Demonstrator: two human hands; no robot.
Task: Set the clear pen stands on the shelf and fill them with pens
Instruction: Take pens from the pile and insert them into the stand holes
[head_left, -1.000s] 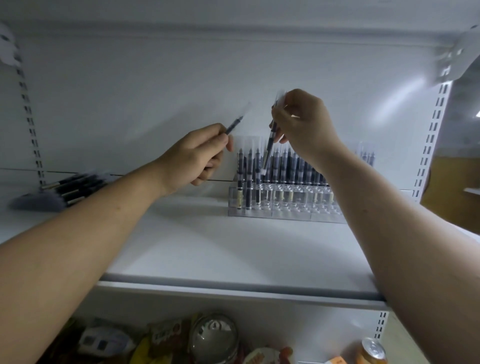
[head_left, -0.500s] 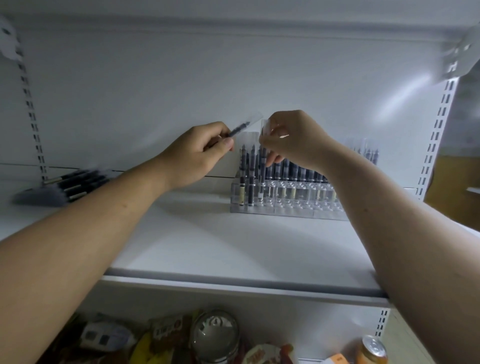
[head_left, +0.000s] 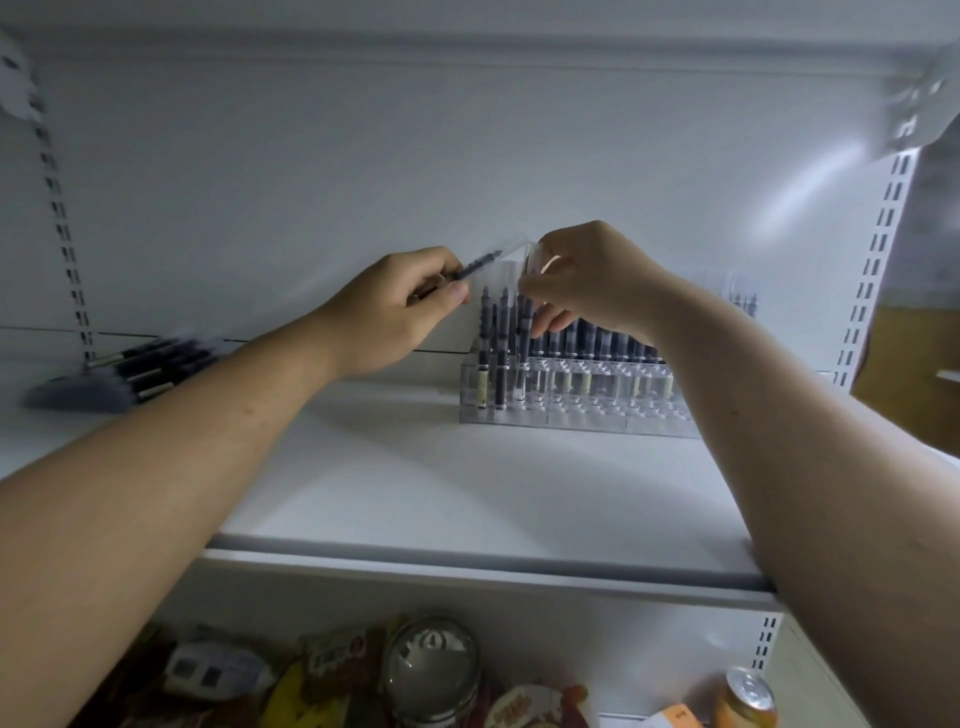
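Observation:
A clear pen stand (head_left: 571, 405) stands at the back of the white shelf (head_left: 467, 499), with several dark pens upright in its rows. My left hand (head_left: 384, 312) is just left of the stand's top and pinches a dark pen (head_left: 480, 261) that points up and to the right. My right hand (head_left: 587, 280) hovers over the stand's left end, fingers closed on the clear cap of a pen (head_left: 525, 322) standing upright in a slot. My right forearm hides the stand's right part.
A loose heap of dark pens (head_left: 130, 371) lies at the shelf's far left. Slotted uprights run up both sides. Below the shelf edge sit snack packets, a jar with a clear lid (head_left: 431, 670) and an orange can (head_left: 745, 699).
My right hand has come down from above the stand, lowering its pen into a slot at the left end. My left hand has shifted right, toward the stand, still holding its pen.

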